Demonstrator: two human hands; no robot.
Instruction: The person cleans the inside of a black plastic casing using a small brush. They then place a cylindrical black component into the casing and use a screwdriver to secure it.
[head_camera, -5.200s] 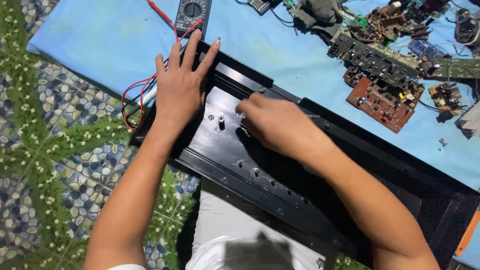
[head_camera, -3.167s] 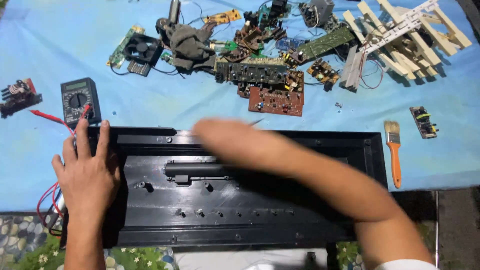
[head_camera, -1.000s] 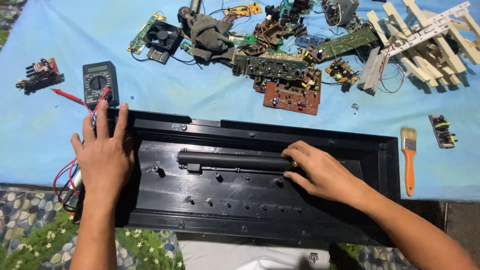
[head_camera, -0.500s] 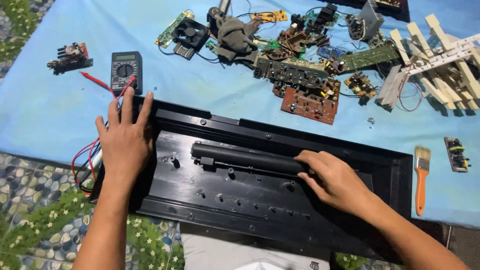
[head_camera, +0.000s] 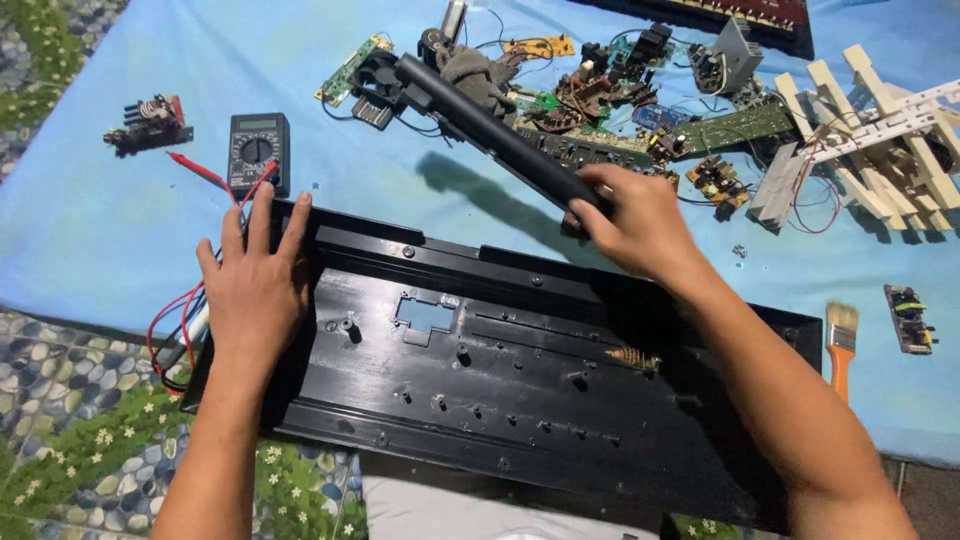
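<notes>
My right hand (head_camera: 635, 225) grasps one end of the long black tube (head_camera: 495, 130) and holds it in the air above the blue cloth (head_camera: 90, 230), tilted towards the pile of circuit boards (head_camera: 640, 110). My left hand (head_camera: 255, 285) lies flat and open on the left end of the black plastic case (head_camera: 500, 400), beside the multimeter (head_camera: 258, 150).

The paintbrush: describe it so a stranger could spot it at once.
Start at the long black plastic casing lying across the blue sheet. Just past its right end, on the sheet, lies the paintbrush. Its orange handle and pale bristles set it apart from the small circuit board beside it.
</notes>
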